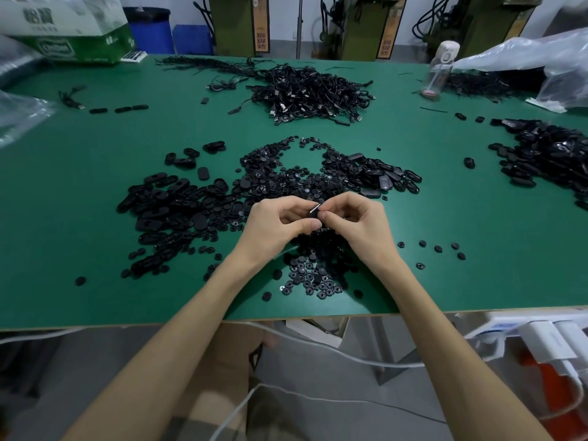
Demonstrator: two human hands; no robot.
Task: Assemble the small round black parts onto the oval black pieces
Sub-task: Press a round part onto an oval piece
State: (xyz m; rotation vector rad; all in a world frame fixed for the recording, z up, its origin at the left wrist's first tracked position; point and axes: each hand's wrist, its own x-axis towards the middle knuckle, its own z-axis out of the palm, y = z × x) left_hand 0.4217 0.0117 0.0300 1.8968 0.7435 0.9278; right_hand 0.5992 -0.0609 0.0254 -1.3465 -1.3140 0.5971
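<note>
The left hand (280,219) and right hand (353,218) meet fingertip to fingertip above the green table (477,218), both with fingers curled in; between them they pinch one black piece (315,208) with a bright glinting edge, mostly hidden by the fingers, so I cannot tell whether it is an oval, a round part, or the two together. Directly under the hands and between the wrists lies a heap of small round black parts (315,276), the wrists covering its sides; more of them spread just beyond the fingertips, and a few strays lie apart outside the right wrist. Just outside the left hand is a broad heap of oval black pieces (171,206), touching the round ones at its edge; further ovals lie beyond the right hand, and a separate dark pile sits well off to the right. Well beyond the hands is a tangle of black cables (311,90); past it to the right stand a clear bottle (440,71) and a crumpled plastic bag (541,55); far off to the left sits a green and white box (73,30).
</note>
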